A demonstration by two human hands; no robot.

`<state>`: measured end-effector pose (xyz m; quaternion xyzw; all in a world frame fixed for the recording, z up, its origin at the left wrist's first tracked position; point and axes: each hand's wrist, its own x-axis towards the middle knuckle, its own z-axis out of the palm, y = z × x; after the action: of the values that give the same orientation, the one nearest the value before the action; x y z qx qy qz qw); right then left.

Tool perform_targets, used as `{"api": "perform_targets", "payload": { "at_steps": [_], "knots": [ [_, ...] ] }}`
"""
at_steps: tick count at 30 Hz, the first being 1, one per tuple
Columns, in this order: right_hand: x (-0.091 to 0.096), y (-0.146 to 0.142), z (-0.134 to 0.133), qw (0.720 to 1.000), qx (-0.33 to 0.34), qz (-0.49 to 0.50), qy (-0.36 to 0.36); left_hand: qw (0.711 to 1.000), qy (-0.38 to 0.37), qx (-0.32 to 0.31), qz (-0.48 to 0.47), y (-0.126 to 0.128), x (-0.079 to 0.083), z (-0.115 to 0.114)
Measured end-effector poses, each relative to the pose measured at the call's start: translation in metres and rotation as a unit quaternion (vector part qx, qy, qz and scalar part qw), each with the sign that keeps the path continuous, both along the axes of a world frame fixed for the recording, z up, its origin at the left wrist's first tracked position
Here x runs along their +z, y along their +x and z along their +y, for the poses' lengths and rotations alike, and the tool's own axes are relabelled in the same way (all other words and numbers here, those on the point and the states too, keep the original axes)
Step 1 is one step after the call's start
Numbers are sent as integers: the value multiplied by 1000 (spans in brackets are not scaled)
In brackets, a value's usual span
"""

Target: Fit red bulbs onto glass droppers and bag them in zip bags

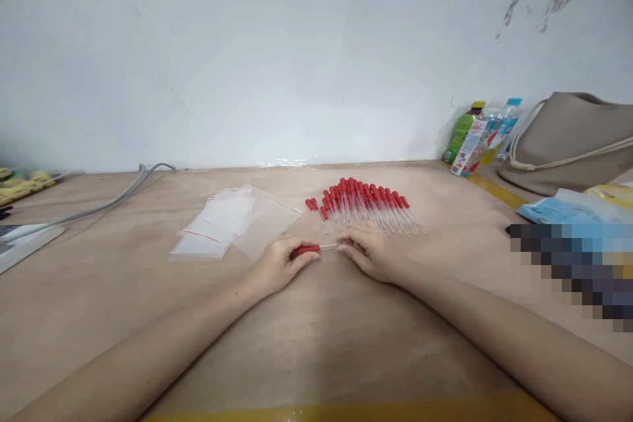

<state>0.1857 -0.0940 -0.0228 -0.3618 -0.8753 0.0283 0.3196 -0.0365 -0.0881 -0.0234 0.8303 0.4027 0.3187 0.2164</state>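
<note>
One glass dropper with a red rubber bulb (312, 249) lies level between my two hands, just above the wooden table (306, 343). My left hand (277, 265) is closed on the red bulb end. My right hand (368, 254) pinches the clear glass tip end. Just behind my right hand lies a heap of several more red-bulbed droppers (363, 204). A small stack of clear zip bags with red seal lines (232, 223) rests behind and to the left of my left hand.
A grey cable (113, 198) runs along the back left. Two drink bottles (477, 138) lean at the back right beside a beige bag (573, 142). Blue and yellow packets (568, 208) lie at the right. A white wall stands behind the table.
</note>
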Motion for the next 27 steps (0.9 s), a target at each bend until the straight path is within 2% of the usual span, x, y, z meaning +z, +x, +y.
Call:
{"api": "perform_targets", "payload": {
  "at_steps": [3, 10, 16, 23, 27],
  "knots": [
    [-2, 2, 0, 1000, 1, 12, -9, 1000, -9, 8, -10, 0, -1, 1],
    [-2, -7, -6, 999, -20, -27, 10, 1000, -15, 8, -19, 1, -2, -3],
    [4, -12, -10, 997, -40, -61, -33, 1000, -18, -23, 4, 1, -1, -7],
    [6, -19, -10, 993, -47, -62, -84, 1000, -16, -23, 8, 1, -3, -7],
    [9, -20, -11, 989, -58, -61, -124, 999, 15, -41, 26, -1, -1, -4]
  ]
}}
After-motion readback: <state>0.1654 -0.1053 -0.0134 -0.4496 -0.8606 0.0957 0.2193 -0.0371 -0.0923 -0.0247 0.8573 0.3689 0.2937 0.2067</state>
